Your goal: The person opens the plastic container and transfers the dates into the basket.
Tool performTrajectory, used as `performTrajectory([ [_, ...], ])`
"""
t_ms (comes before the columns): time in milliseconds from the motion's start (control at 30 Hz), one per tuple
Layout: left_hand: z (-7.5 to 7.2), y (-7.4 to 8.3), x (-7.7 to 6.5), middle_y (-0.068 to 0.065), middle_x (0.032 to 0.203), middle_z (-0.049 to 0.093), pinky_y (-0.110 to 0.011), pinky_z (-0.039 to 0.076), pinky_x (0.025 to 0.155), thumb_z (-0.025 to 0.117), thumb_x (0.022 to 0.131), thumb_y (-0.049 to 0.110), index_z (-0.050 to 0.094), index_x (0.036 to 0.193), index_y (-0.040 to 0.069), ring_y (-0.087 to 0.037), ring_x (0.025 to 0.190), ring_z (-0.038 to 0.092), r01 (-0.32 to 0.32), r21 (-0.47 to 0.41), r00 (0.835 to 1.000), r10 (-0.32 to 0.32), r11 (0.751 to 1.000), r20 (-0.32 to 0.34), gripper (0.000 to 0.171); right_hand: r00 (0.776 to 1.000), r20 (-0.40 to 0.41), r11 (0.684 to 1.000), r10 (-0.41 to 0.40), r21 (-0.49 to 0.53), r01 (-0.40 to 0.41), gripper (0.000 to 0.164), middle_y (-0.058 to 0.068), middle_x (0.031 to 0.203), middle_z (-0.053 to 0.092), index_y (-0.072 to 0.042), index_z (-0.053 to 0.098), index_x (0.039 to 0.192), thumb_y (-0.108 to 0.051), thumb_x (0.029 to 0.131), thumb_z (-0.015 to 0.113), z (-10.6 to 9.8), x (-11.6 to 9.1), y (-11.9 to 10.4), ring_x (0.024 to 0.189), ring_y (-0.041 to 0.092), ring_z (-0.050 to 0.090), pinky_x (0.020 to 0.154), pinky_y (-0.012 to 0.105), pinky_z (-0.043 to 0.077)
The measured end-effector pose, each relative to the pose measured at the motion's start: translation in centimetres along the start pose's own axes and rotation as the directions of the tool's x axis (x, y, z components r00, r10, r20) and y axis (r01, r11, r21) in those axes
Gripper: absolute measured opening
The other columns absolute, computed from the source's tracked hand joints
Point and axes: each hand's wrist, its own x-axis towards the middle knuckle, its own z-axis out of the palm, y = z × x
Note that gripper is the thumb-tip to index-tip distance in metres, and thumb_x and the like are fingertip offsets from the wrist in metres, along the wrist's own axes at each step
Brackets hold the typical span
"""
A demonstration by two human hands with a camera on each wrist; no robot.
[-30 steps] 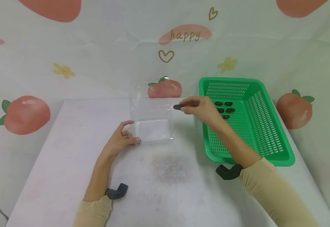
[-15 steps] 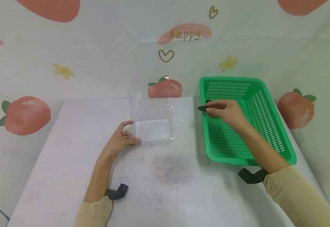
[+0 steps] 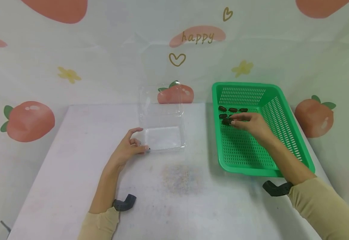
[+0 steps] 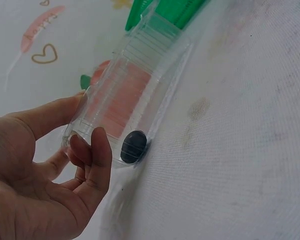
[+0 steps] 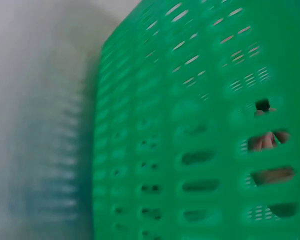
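Observation:
My left hand [image 3: 124, 150] holds the left side of an open clear plastic clamshell box [image 3: 162, 138], thumb at its near corner and index finger at the far one. In the left wrist view a single dark oval date [image 4: 134, 147] lies in the box beside the curled fingers. Inside a green basket [image 3: 219, 156], my right hand [image 3: 255, 126] pinches a dark date [image 3: 226, 122] low over the basket floor. Several other dates [image 3: 233, 110] lie in rows there, partly hidden by the fingertips. The right wrist view shows mostly the basket's slotted wall, with bits of fingers through the slots.
The basket stands at the right of the white table [image 3: 174, 213], its walls raised around the dates. The box's clear lid [image 3: 160, 100] stands up at the back. Behind hangs a printed cloth [image 3: 117, 66].
My right hand has carried the date rightward from beside the box, over the basket's left rim and down among the others. The left hand and box have stayed put.

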Motion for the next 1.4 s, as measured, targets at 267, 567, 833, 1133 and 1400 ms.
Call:
performTrajectory([
  [267,0.0,-0.1,0.1,-0.002,0.081,0.045,-0.03,0.056,0.08,0.08,0.084,0.011,0.033,0.151,0.02,-0.022,0.077,0.064,0.003,0.003,1.0,-0.003,1.0,-0.001,0.082,0.999,0.029,0.995,0.014,-0.094,-0.011,0.041,0.023,0.129,0.06,0.001,0.061,0.129,-0.026,0.098,0.065,0.2,0.9,1.6,0.111,0.028,0.06,0.1,0.054,0.043],
  [567,0.1,-0.1,0.2,-0.002,0.082,0.044,-0.03,0.056,0.08,0.08,0.084,0.012,0.033,0.15,0.022,-0.024,0.079,0.065,0.013,0.006,1.0,-0.013,1.0,-0.001,0.082,0.999,0.043,0.984,0.031,-0.175,-0.023,0.038,0.026,0.126,0.059,0.002,0.062,0.129,-0.02,0.098,0.065,0.8,1.3,2.7,0.115,0.038,0.056,0.097,0.053,0.046],
  [833,0.1,-0.2,0.1,-0.003,0.081,0.044,-0.031,0.057,0.08,0.08,0.085,0.012,0.033,0.15,0.022,-0.027,0.079,0.066,0.008,-0.004,1.0,-0.008,1.0,0.005,0.082,0.999,0.03,0.967,0.031,-0.253,-0.022,0.039,0.026,0.127,0.061,0.002,0.063,0.128,-0.022,0.098,0.065,1.0,1.5,3.1,0.116,0.041,0.057,0.098,0.056,0.046],
  [1133,0.0,-0.1,0.1,-0.003,0.081,0.045,-0.031,0.057,0.08,0.08,0.085,0.011,0.033,0.151,0.022,-0.027,0.079,0.065,0.006,0.008,1.0,-0.006,1.0,0.002,0.082,0.999,0.007,0.96,0.037,-0.278,-0.034,0.038,0.027,0.135,0.055,0.002,0.063,0.129,-0.02,0.098,0.065,0.8,1.4,2.8,0.115,0.041,0.058,0.097,0.056,0.046],
  [1400,0.0,0.1,0.1,-0.002,0.081,0.045,-0.029,0.056,0.079,0.08,0.084,0.011,0.032,0.151,0.022,-0.024,0.078,0.064,0.014,0.017,1.0,-0.014,1.0,-0.002,0.083,0.998,-0.008,0.978,0.056,-0.199,-0.057,0.038,0.026,0.137,0.053,0.002,0.062,0.13,-0.021,0.1,0.062,0.3,1.0,2.2,0.113,0.04,0.057,0.098,0.057,0.044],
])
